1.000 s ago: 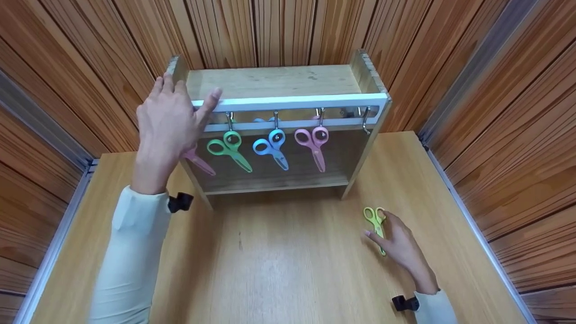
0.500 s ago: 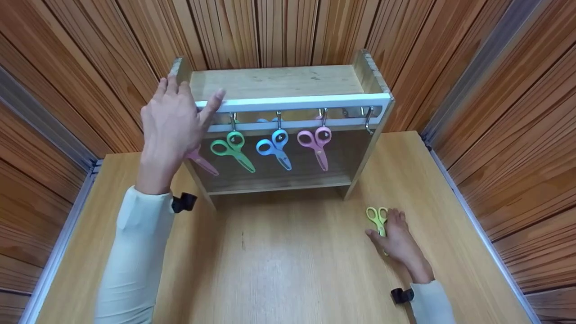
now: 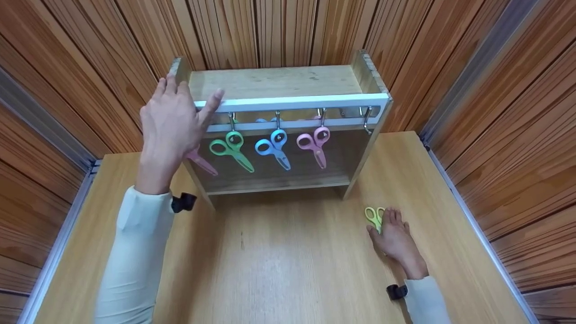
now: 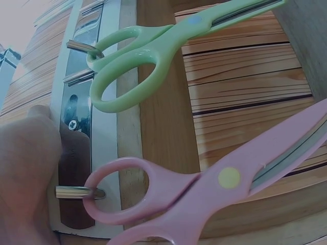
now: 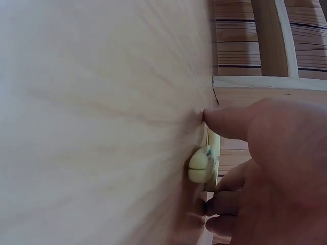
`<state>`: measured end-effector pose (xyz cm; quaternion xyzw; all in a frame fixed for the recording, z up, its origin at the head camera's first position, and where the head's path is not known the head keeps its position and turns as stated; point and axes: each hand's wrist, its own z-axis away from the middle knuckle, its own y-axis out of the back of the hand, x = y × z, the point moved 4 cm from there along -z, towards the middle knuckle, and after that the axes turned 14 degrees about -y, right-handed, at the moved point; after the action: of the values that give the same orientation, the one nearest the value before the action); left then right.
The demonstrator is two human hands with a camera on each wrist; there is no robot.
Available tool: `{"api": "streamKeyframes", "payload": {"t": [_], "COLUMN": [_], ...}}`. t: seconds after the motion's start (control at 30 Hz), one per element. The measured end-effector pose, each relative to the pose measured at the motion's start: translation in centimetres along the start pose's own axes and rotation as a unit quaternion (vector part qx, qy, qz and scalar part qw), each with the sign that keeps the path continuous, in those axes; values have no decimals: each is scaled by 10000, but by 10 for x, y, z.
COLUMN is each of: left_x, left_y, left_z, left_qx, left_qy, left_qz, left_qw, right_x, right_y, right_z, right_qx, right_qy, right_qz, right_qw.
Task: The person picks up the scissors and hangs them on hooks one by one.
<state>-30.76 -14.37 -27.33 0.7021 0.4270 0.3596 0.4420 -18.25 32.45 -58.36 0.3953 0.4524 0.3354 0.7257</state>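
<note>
My left hand (image 3: 171, 119) lies flat over the left upper corner of a wooden shelf unit (image 3: 274, 81), fingers on its side wall and thumb across the white rail (image 3: 297, 101). Green scissors (image 3: 232, 148), blue scissors (image 3: 274, 148) and pink scissors (image 3: 315, 144) hang from metal hooks on the rail. Another pair of pink scissors (image 4: 219, 186), partly hidden by the hand in the head view, hangs at the left end. On the table, my right hand (image 3: 400, 240) covers part of the yellow scissors (image 5: 201, 166); thumb and fingers come down on either side of them, fingertips at the tabletop.
A hook (image 3: 367, 120) at the rail's right end carries nothing. Wood-slat panels (image 3: 288, 31) stand behind and at both sides, with metal channels (image 3: 477, 225) along the table's edges. The wooden table (image 3: 279, 261) stretches in front of the unit.
My right hand has turned and lowered over the yellow scissors, covering more of their blades, with its fingers beside the handles. The left hand stays on the shelf corner.
</note>
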Motion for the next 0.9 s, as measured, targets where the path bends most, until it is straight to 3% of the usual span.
{"api": "streamKeyframes", "payload": {"t": [0.4,0.6,0.9], "left_x": [0,0,0], "left_y": [-2,-2,-2], "left_z": [0,1,2], "left_qx": [59,199,116], "left_qy": [28,-6,46], "left_qz": [68,110,129], "left_qw": [10000,9997,9998], "right_x": [-5,-5,-8], "right_y": [5,7,10], "right_z": [-2,-1,2], "right_qx": [115,243,396], "right_qy": [-65,81,145], "right_qz": [522,593,568], "right_qw": [9986,9979,9975]}}
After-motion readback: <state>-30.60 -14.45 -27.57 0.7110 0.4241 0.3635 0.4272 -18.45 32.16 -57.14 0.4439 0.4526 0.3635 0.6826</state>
